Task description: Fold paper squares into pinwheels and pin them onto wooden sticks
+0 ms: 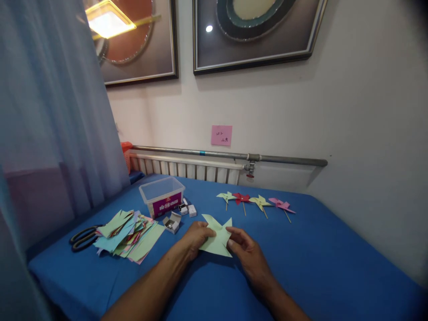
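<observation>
Paper (216, 244), pale green, slit at corners, mid-table between both hands, over blue cloth (317, 267). Left hand (198, 236) pinches its 9 o'clock edge, thumb on top, other fingers mostly hidden under it. Right hand (246, 249) at 3 o'clock edge, thumb and fingertips touching; can't tell if it grips or only steadies. Folds near paper's middle hard to make out. Forearms cut off at bottom. From paper: pile (123, 238) of coloured sheets at 9 o'clock, lower sheets mostly covered; scissors (83, 238) beyond it, handles visible, blades hidden at pile. Open box (172, 223) between 9 and 10, contents too small to tell. Clear tub (162, 187) at 10, label blurred, two small boxes (192, 210) just beside it. Four pinwheels (242, 199) in a row from 12 to 2, stick tops hidden by vanes. Pink note (221, 135) on wall at 12, writing hard to read. Two framed prints (254, 58) above, tops cut off.
</observation>
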Motion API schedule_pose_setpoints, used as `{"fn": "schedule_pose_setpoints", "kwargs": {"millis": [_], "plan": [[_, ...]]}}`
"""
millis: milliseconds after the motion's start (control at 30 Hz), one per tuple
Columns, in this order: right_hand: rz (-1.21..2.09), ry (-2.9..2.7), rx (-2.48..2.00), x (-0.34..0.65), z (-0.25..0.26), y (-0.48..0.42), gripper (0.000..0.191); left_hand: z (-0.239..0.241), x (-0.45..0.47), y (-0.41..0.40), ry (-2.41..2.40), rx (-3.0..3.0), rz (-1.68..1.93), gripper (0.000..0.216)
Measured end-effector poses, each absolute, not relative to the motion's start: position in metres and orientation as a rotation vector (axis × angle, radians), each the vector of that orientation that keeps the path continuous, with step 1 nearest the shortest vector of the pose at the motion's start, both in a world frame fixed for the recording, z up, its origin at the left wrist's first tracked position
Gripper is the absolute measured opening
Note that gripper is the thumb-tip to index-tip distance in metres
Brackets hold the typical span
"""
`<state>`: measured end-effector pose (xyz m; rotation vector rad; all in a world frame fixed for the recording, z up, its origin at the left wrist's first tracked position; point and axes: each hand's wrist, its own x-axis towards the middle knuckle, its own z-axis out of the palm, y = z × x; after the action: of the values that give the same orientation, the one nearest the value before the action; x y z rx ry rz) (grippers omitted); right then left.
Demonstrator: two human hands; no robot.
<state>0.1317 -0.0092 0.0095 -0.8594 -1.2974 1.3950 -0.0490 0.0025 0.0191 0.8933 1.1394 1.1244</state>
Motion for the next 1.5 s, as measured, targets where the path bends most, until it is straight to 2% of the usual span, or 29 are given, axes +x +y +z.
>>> {"fn": "schedule_pose_setpoints", "kwargs": {"millis": [267,733,967,1200,1500], "plan": [[1.230,-1.320,-1.003,0.129,0.003,-0.007,0.037,0.016,-0.038,-0.001,1.193,1.009,1.059,0.009],[1.083,-1.257,-1.176,0.119,-0.005,-0.001,0.028,0.015,-0.030,-0.002,1.264,1.075,1.020,0.009],[1.076,-1.195,-1.167,0.116,-0.010,0.002,0.033,0.017,-0.025,-0.003,1.305,1.068,1.032,0.008],[1.039,-1.200,-1.150,0.116,-0.009,0.002,0.047,0.012,-0.020,-0.003,1.205,1.015,1.079,0.012],[1.064,-1.200,-1.116,0.117,-0.010,0.002,0.048,0.021,-0.021,-0.007,1.145,0.975,1.087,0.015]]}}
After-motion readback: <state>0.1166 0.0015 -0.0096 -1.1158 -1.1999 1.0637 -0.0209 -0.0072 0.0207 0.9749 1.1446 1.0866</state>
